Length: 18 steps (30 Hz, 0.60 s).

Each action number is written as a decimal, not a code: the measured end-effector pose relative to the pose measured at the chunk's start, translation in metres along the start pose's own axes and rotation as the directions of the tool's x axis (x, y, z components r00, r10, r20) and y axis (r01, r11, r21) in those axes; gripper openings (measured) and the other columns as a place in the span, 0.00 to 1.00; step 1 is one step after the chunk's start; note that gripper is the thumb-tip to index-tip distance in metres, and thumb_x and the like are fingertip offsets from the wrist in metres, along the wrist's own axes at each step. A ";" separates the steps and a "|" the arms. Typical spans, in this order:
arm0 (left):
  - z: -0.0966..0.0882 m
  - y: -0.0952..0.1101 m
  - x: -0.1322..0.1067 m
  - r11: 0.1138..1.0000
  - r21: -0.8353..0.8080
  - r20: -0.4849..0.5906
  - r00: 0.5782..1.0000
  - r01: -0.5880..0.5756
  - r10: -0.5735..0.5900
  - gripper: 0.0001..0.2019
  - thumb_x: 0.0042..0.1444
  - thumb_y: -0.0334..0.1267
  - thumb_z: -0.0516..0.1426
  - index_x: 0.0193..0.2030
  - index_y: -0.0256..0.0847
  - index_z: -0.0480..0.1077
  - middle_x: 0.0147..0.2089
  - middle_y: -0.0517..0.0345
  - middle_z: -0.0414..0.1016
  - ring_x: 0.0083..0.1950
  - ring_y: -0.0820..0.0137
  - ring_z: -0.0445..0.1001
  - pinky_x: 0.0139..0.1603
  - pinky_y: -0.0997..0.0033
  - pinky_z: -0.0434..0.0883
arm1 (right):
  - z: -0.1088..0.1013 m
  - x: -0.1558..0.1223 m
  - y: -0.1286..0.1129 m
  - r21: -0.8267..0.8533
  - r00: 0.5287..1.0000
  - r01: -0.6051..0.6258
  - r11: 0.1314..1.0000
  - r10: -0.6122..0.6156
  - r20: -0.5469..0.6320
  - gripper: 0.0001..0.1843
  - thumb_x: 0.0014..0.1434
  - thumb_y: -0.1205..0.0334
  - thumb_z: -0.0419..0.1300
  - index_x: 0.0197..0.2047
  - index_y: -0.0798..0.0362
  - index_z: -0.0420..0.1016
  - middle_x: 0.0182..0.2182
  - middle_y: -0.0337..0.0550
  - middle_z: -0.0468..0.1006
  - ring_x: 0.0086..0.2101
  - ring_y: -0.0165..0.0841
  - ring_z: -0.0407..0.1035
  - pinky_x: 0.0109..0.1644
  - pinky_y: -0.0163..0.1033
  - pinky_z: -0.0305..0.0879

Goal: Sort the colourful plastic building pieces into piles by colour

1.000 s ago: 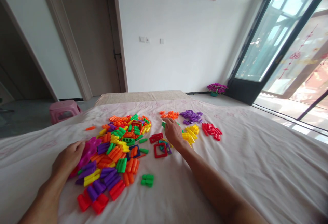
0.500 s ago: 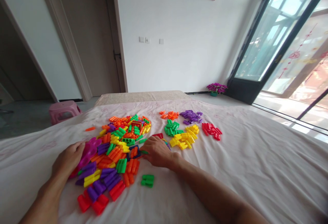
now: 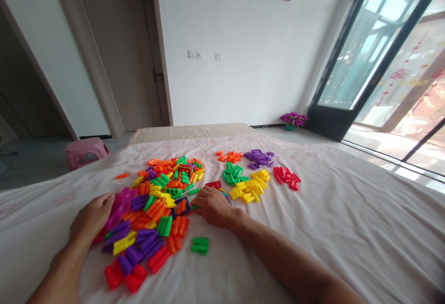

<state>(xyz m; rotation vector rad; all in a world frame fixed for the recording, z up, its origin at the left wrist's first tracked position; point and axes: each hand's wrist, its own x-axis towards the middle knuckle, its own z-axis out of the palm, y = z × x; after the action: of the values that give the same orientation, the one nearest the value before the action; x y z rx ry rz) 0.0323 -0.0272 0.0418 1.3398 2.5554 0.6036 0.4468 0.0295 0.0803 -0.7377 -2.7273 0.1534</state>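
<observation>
At the left side of the heap, my left hand [image 3: 91,217] is closed on the edge of a magenta plastic basket-like container [image 3: 121,205] with a scalloped rim. The container lies tipped, with mixed plastic building pieces [image 3: 156,209] in front of it and to its right. My right hand [image 3: 212,205] rests low at the heap's right edge, fingers bent downward. A bit of green shows by its fingertips; what they grip is hidden. Touching distance away are a dark blue square frame [image 3: 187,205] and a dark red piece [image 3: 213,184]. One green piece [image 3: 200,245] lies alone nearer me.
Beyond my right hand lie single-colour piles: orange [image 3: 229,156], purple [image 3: 259,157], green [image 3: 232,173], yellow [image 3: 251,186] and red [image 3: 287,177]. A pale, wrinkled cloth [image 3: 333,211] covers the surface. A pink stool [image 3: 86,152] stands past the left edge.
My right hand has shifted very slightly, and less of the green piece shows by its fingertips. The left hand and the container have stayed in place.
</observation>
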 end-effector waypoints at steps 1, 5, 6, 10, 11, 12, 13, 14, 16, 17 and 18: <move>0.000 0.000 0.000 1.000 0.000 0.000 1.000 0.000 0.000 0.32 0.72 0.55 0.41 0.64 0.41 0.78 0.67 0.42 0.78 0.61 0.49 0.77 0.57 0.59 0.70 | 0.001 0.000 0.001 -0.003 1.000 0.000 1.000 0.000 -0.008 0.07 0.70 0.64 0.64 0.50 0.52 0.82 0.43 0.45 0.81 0.45 0.36 0.72 0.51 0.38 0.63; -0.002 0.001 -0.002 1.000 0.005 0.000 1.000 -0.007 0.007 0.32 0.72 0.54 0.42 0.64 0.41 0.79 0.67 0.42 0.78 0.61 0.50 0.77 0.57 0.59 0.70 | 0.003 0.000 0.006 -0.022 0.992 -0.094 0.995 0.091 -0.088 0.08 0.72 0.64 0.62 0.50 0.51 0.82 0.44 0.45 0.81 0.45 0.36 0.72 0.50 0.39 0.64; -0.002 0.002 -0.002 1.000 0.005 -0.004 1.000 -0.007 0.007 0.31 0.72 0.54 0.42 0.63 0.42 0.79 0.66 0.42 0.78 0.61 0.50 0.78 0.56 0.59 0.70 | 0.002 0.000 0.008 -0.026 0.986 -0.131 0.991 0.127 -0.109 0.08 0.72 0.64 0.61 0.51 0.51 0.82 0.44 0.46 0.81 0.45 0.36 0.72 0.51 0.40 0.64; -0.003 0.003 -0.003 1.000 -0.008 -0.028 1.000 -0.013 0.013 0.30 0.71 0.53 0.44 0.63 0.41 0.80 0.65 0.41 0.79 0.59 0.51 0.79 0.55 0.60 0.71 | -0.003 -0.001 0.015 -0.040 0.958 -0.254 0.966 0.246 -0.145 0.10 0.73 0.63 0.60 0.53 0.50 0.82 0.45 0.47 0.81 0.47 0.38 0.72 0.52 0.41 0.63; -0.003 0.004 -0.003 1.000 -0.010 -0.031 0.999 -0.013 0.013 0.30 0.71 0.53 0.44 0.63 0.41 0.80 0.65 0.40 0.79 0.59 0.51 0.79 0.55 0.60 0.72 | -0.004 -0.002 0.017 -0.046 0.951 -0.281 0.959 0.271 -0.149 0.11 0.73 0.63 0.60 0.54 0.50 0.82 0.46 0.47 0.81 0.48 0.38 0.72 0.53 0.42 0.63; -0.003 0.004 -0.003 1.000 -0.010 -0.032 0.999 -0.011 0.011 0.30 0.71 0.53 0.44 0.63 0.41 0.79 0.65 0.40 0.79 0.59 0.50 0.79 0.55 0.60 0.72 | -0.005 -0.002 0.018 -0.051 0.943 -0.304 0.951 0.293 -0.154 0.12 0.74 0.64 0.59 0.55 0.50 0.81 0.48 0.48 0.81 0.49 0.39 0.72 0.54 0.42 0.63; -0.003 0.004 -0.003 1.000 -0.006 -0.031 0.999 -0.007 0.006 0.30 0.71 0.53 0.44 0.63 0.40 0.79 0.65 0.40 0.79 0.59 0.50 0.79 0.55 0.59 0.72 | -0.006 -0.003 0.019 -0.054 0.938 -0.320 0.946 0.309 -0.157 0.13 0.73 0.65 0.59 0.57 0.50 0.81 0.49 0.48 0.81 0.50 0.39 0.71 0.54 0.43 0.63; -0.002 0.004 -0.002 1.000 -0.001 -0.027 1.000 -0.001 0.001 0.30 0.71 0.53 0.44 0.63 0.41 0.79 0.65 0.40 0.79 0.59 0.50 0.79 0.56 0.59 0.72 | -0.006 -0.003 0.020 -0.053 0.937 -0.325 0.944 0.314 -0.154 0.14 0.73 0.66 0.58 0.57 0.50 0.80 0.50 0.48 0.81 0.50 0.39 0.71 0.54 0.43 0.63; -0.002 0.004 -0.002 1.000 0.008 -0.021 1.000 0.006 -0.006 0.31 0.71 0.54 0.44 0.63 0.41 0.79 0.66 0.41 0.78 0.60 0.50 0.78 0.56 0.59 0.71 | -0.006 -0.004 0.020 -0.044 0.947 -0.301 0.953 0.293 -0.134 0.14 0.73 0.68 0.57 0.56 0.51 0.81 0.50 0.48 0.81 0.50 0.39 0.71 0.55 0.43 0.63; -0.002 0.005 -0.002 1.000 0.014 -0.019 1.000 0.008 -0.008 0.31 0.71 0.54 0.43 0.63 0.41 0.79 0.66 0.42 0.78 0.60 0.50 0.78 0.56 0.59 0.71 | -0.005 -0.004 0.019 -0.036 0.955 -0.276 0.961 0.270 -0.121 0.13 0.73 0.68 0.57 0.54 0.52 0.82 0.49 0.48 0.81 0.49 0.39 0.71 0.55 0.43 0.63; -0.002 0.005 -0.002 1.000 0.018 -0.018 1.000 0.009 -0.009 0.31 0.71 0.54 0.43 0.63 0.41 0.79 0.66 0.42 0.78 0.60 0.50 0.78 0.56 0.59 0.71 | -0.003 -0.004 0.018 -0.028 0.963 -0.249 0.968 0.244 -0.110 0.12 0.73 0.68 0.57 0.51 0.52 0.82 0.48 0.48 0.82 0.49 0.38 0.71 0.55 0.42 0.63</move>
<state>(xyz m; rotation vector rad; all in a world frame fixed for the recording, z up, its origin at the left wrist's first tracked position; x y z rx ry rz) 0.0364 -0.0271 0.0456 1.3343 2.5856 0.5946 0.4598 0.0434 0.0792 -1.0657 -2.5374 0.1087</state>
